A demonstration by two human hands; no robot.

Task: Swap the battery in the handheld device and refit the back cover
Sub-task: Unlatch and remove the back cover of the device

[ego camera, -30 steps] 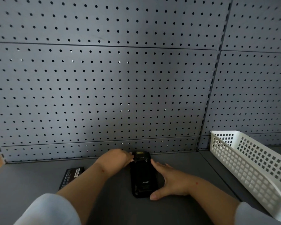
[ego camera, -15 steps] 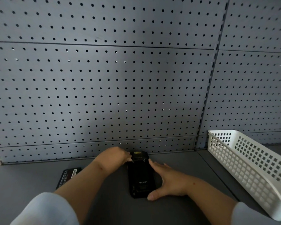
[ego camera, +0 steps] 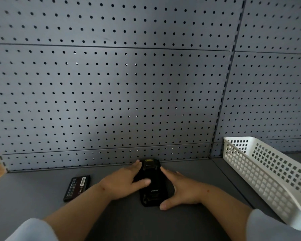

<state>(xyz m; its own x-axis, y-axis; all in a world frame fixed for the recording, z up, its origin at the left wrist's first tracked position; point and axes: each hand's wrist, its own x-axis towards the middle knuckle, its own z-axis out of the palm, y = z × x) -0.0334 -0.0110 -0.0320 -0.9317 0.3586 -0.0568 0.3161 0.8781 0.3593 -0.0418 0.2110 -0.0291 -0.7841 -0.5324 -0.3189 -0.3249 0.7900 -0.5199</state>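
A grey pegboard wall fills twelve o'clock above a grey shelf. A white basket sits at three o'clock. The black handheld device lies back-up at centre, left hand and right hand resting flat against its sides, fingers spread. A loose battery lies at nine o'clock.

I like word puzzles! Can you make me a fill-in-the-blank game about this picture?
1. The loose battery lies to the ____ of the device.
2. The basket on the right is ____ in colour.
3. The left hand has its ____ pressed on the device's back.
4. The wall behind is full of small ____.

Missing words: left; white; thumb; holes
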